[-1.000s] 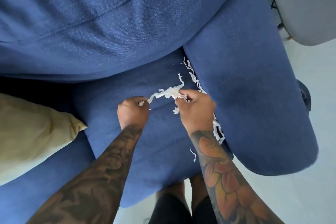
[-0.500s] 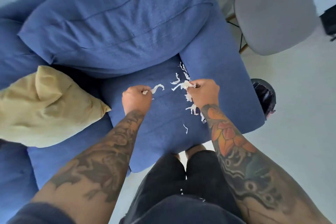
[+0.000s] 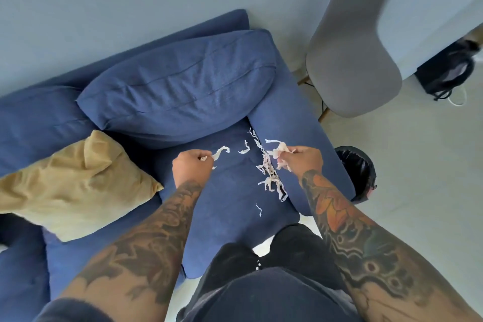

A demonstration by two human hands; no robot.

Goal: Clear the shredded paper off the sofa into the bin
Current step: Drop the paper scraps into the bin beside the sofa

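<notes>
White shredded paper (image 3: 269,175) lies strewn on the blue sofa seat (image 3: 230,206), mostly along the crease by the right armrest, with one stray strip (image 3: 258,209) nearer the front edge. My left hand (image 3: 192,165) pinches a curled paper strip (image 3: 220,151) above the seat. My right hand (image 3: 300,158) grips a bunch of shreds (image 3: 279,150) over the armrest side. A black-lined bin (image 3: 359,172) stands on the floor just past the right armrest, partly hidden by it.
A big blue back cushion (image 3: 177,86) leans behind the seat. A yellow pillow (image 3: 75,185) lies to the left. A grey chair (image 3: 352,55) stands right of the sofa, a black bag (image 3: 449,70) beyond it. My legs stand at the seat's front.
My view has pulled back and up, showing the whole sofa, chair and bin. Both hands have lifted apart, each with paper; the right hand has shifted right toward the armrest.
</notes>
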